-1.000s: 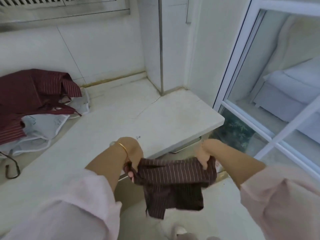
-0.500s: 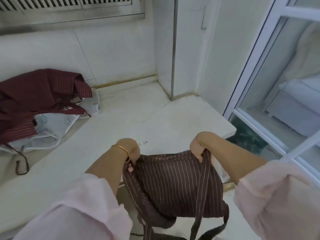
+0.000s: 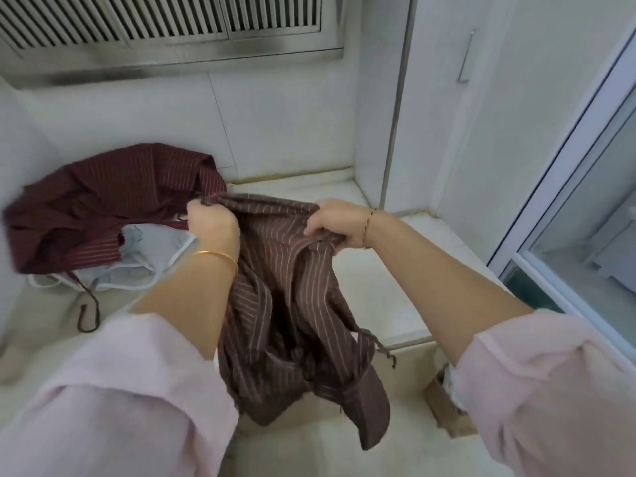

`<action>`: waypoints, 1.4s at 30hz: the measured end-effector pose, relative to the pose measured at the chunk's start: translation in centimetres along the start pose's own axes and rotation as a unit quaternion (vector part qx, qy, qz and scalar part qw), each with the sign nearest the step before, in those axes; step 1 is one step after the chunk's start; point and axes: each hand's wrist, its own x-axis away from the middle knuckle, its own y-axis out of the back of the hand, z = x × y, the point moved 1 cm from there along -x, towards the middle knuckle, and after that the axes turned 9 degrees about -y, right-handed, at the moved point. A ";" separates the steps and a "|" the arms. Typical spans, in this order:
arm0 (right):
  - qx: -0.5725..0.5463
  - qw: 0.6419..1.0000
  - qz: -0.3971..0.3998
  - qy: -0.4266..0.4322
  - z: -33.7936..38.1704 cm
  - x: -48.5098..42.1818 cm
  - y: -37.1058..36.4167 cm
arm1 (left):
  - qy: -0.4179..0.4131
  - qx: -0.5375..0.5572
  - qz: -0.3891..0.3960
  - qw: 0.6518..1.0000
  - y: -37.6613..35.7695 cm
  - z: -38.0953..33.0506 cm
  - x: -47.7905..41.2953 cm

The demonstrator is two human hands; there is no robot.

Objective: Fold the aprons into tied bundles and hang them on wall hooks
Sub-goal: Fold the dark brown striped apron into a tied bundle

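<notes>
Brown striped apron held above the table front edge, top hem gripped by left hand and right hand, cloth crumpled, straps dangling, table running rightward to its edge, maroon apron heaped at left.

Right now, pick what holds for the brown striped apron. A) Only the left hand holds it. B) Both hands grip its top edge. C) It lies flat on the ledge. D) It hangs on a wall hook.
B: the left hand and the right hand each grip the bunched top edge of the brown striped apron, which hangs down between the arms.
</notes>
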 end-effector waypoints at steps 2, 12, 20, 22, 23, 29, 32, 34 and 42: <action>-0.145 0.987 -0.058 0.037 2.1 -1.0 1.1 | -0.143 0.042 -0.065 0.987 -0.1 -4.5 -2.2; -0.005 0.882 -0.443 -0.160 -8.4 -9.9 8.9 | -0.378 -0.226 0.385 0.811 -11.0 -1.9 -5.2; 0.442 0.828 -0.311 -0.149 -9.3 -19.4 3.0 | -0.126 -0.487 0.387 0.773 -11.7 13.9 -8.7; 0.420 0.879 -0.214 -0.073 -8.6 -21.9 0.0 | -0.065 -0.484 0.414 0.768 -12.1 15.1 -8.7; 0.414 0.892 -0.174 -0.054 -8.5 -23.0 -1.4 | -0.052 -0.479 0.438 0.759 -12.4 15.7 -8.8; 0.466 0.857 -0.165 -0.144 -10.1 -26.2 -3.6 | -0.163 -0.437 0.545 0.697 -13.6 17.4 -10.5; 0.475 0.828 -0.256 -0.150 -9.0 -26.7 -1.6 | -0.236 -0.435 0.563 0.661 -14.0 17.5 -10.9; 0.483 0.819 -0.279 -0.136 -8.2 -27.3 -0.5 | -0.263 -0.437 0.561 0.653 -14.0 17.5 -11.2; 0.484 0.853 -0.154 -0.118 -7.4 -31.0 1.8 | -0.305 -0.464 0.613 0.562 -13.9 17.1 -13.3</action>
